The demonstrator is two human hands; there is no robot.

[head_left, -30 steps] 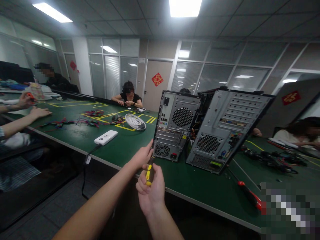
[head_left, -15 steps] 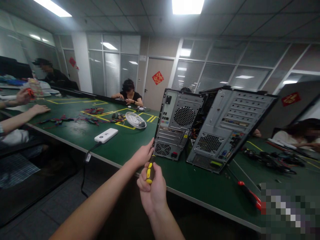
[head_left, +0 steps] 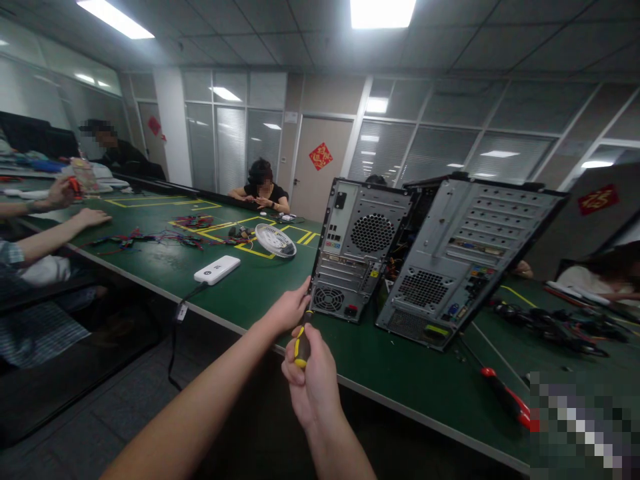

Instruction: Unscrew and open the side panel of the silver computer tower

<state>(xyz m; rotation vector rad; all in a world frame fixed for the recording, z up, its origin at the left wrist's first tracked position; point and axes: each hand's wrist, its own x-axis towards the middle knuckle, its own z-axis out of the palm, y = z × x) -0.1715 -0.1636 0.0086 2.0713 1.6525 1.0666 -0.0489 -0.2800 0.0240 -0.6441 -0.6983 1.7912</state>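
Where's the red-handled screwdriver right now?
In the head view, the red-handled screwdriver lies on the green table at lower right, just right of the tilted computer case, away from both hands.

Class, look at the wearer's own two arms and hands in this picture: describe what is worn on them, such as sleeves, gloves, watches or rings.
Both forearms are bare as far as the picture shows; no sleeve reaches into view. The left hand and the right hand wear no gloves. No watch, band or ring shows on either wrist or on the visible fingers.
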